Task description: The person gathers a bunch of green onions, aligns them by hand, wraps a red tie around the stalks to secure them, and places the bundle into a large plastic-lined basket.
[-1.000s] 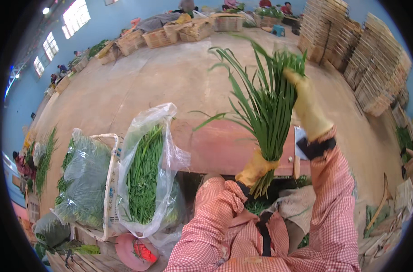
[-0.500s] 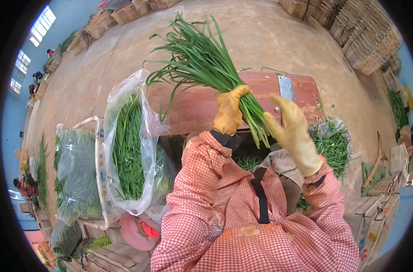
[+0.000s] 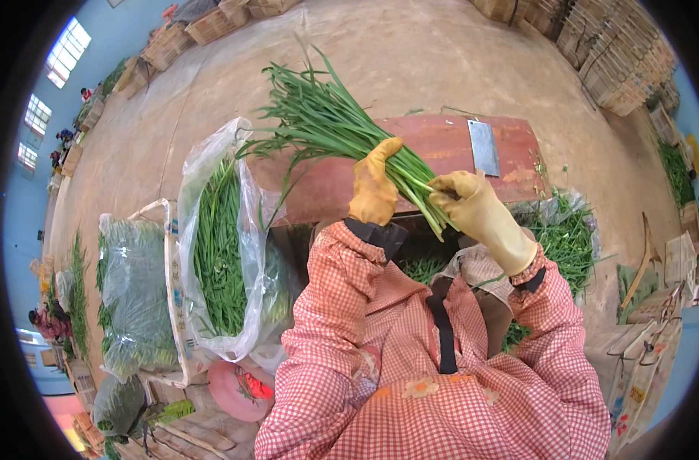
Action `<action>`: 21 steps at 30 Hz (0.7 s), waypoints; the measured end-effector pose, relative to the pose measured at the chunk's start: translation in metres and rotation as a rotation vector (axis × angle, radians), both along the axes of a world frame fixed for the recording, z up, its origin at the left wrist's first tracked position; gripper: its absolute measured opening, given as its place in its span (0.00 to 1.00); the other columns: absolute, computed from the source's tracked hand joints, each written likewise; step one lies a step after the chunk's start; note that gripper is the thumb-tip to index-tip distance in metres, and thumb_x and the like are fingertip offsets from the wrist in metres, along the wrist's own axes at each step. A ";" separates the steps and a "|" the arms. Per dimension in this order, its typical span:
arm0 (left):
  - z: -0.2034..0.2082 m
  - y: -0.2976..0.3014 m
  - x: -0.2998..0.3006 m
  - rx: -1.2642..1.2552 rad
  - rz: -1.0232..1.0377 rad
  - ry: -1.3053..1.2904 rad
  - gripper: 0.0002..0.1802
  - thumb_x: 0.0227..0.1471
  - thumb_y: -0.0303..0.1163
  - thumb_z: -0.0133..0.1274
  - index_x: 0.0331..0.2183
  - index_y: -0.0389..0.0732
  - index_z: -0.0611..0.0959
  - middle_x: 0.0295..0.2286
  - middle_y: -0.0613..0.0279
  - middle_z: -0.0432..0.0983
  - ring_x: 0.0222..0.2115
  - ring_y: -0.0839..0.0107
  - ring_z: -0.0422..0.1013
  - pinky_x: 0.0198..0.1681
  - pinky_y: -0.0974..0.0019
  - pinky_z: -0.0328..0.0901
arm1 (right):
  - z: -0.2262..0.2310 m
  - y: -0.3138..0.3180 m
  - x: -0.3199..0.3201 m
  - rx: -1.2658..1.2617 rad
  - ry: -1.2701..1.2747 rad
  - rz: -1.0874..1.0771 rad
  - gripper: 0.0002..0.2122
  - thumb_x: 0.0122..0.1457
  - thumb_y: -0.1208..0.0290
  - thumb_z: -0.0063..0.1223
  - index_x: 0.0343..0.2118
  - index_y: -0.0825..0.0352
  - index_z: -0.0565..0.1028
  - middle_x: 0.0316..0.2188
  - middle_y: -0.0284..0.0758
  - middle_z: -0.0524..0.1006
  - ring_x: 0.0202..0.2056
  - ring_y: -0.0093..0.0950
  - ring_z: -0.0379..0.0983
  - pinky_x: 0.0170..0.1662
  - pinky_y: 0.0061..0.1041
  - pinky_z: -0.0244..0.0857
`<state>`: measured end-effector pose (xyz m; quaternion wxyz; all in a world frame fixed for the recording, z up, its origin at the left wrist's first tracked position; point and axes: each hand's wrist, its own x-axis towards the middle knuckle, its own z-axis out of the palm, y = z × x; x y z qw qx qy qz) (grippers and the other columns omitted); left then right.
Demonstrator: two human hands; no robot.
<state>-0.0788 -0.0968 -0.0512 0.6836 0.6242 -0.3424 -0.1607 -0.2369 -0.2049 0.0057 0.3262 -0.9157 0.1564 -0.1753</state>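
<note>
I see the bunch of green chives [image 3: 330,126] clamped in my left hand [image 3: 374,188] near the stem end; leaves fan up and left over the red bench [image 3: 441,146]. Stems poke out lower right, where my right hand [image 3: 472,211] has its grip pinched together on them (both in yellow gloves). L forearm rises straight up, R forearm angles in from the right w/ wrist bent. Cleaver [image 3: 484,146] lies flat on the bench just beyond. Open plastic bag of chives [image 3: 219,245] sits to the left.
</note>
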 end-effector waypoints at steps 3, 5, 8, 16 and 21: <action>0.005 -0.008 0.002 -0.199 -0.075 0.460 0.17 0.55 0.17 0.53 0.48 0.34 0.77 0.39 0.55 0.79 0.39 0.66 0.77 0.42 0.63 0.75 | 0.005 0.001 0.001 -0.336 0.107 0.063 0.07 0.56 0.68 0.58 0.37 0.62 0.80 0.29 0.36 0.78 0.36 0.39 0.75 0.43 0.41 0.66; 0.008 -0.012 0.004 -0.335 -0.017 1.011 0.10 0.57 0.28 0.55 0.41 0.36 0.80 0.35 0.56 0.80 0.36 0.65 0.77 0.40 0.61 0.75 | 0.007 0.001 0.001 -0.485 0.247 0.082 0.07 0.56 0.68 0.58 0.37 0.61 0.80 0.29 0.35 0.78 0.36 0.38 0.74 0.44 0.44 0.65; 0.010 -0.014 0.005 -0.311 -0.024 1.000 0.11 0.57 0.36 0.54 0.36 0.38 0.81 0.31 0.57 0.80 0.32 0.63 0.77 0.38 0.59 0.74 | 0.005 -0.002 -0.001 -0.599 0.286 0.140 0.06 0.57 0.62 0.54 0.32 0.56 0.78 0.31 0.34 0.78 0.38 0.38 0.76 0.40 0.41 0.67; 0.015 -0.010 -0.005 -0.321 0.025 0.985 0.09 0.56 0.34 0.56 0.32 0.38 0.81 0.28 0.61 0.78 0.27 0.67 0.75 0.34 0.64 0.72 | 0.006 -0.003 -0.012 0.012 -0.131 0.165 0.19 0.53 0.78 0.59 0.50 0.67 0.75 0.32 0.40 0.80 0.36 0.36 0.78 0.41 0.31 0.71; 0.018 -0.012 -0.007 -0.290 0.031 0.965 0.10 0.55 0.35 0.56 0.33 0.37 0.81 0.27 0.61 0.78 0.27 0.67 0.75 0.33 0.64 0.71 | 0.017 -0.005 -0.021 0.322 0.009 0.103 0.21 0.55 0.83 0.55 0.53 0.69 0.74 0.32 0.37 0.80 0.33 0.25 0.76 0.39 0.24 0.70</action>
